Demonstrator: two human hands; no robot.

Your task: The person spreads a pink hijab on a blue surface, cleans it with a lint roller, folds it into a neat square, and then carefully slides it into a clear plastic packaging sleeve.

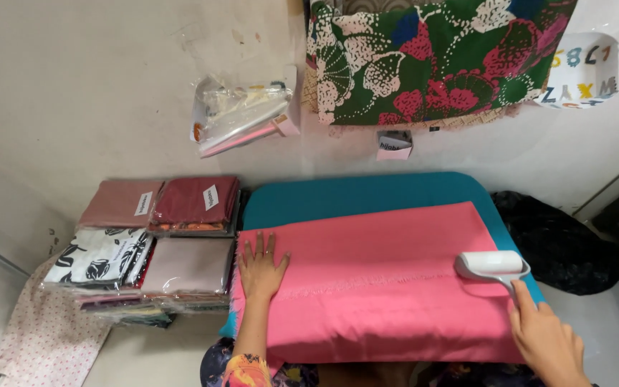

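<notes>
Right hand (pixel 547 342) grips lint roller (pixel 491 264) on pink cloth (pixel 381 279).

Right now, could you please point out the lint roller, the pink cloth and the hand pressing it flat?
lint roller (pixel 491 263), head view, on the white roller drum.
pink cloth (pixel 388 287), head view, on its bare middle.
left hand (pixel 261 269), head view, on the back of the hand.

At my twelve o'clock lies one pink cloth (pixel 388 279) on one teal board (pixel 367 192), with one white lint roller (pixel 491 264) at three o'clock. At nine o'clock I count four wrapped fabric packs (pixel 159 240) showing on top, stacked on others I cannot count.
</notes>
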